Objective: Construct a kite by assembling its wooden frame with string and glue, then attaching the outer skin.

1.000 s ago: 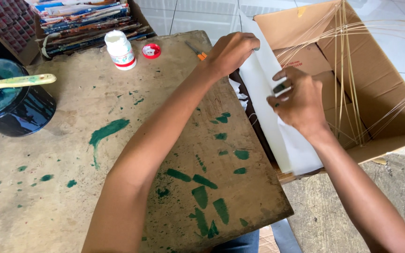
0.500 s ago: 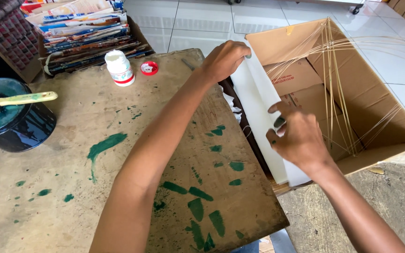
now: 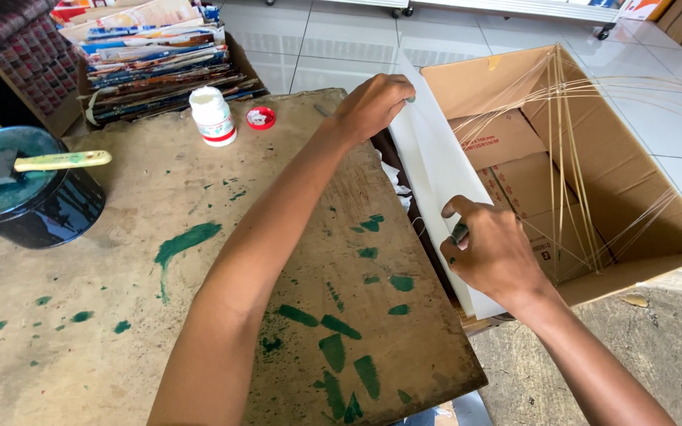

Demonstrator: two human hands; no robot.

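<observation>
I see both hands pinching white sheet [image 3: 436, 170]: left hand [image 3: 372, 106] top edge, right hand [image 3: 487, 252] lower edge, keeping sheet taut beside surface [image 3: 120, 315].

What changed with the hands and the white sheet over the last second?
The right hand slid down the white sheet towards its lower end, fingers curled on the edge. The left hand kept its grip at the top. Sheet, cardboard box and paint can stayed put.

Bright, even daylight with soft shadows, mild glare on the floor tiles [image 3: 341, 39], sharp focus, slight wide-angle bending.
</observation>
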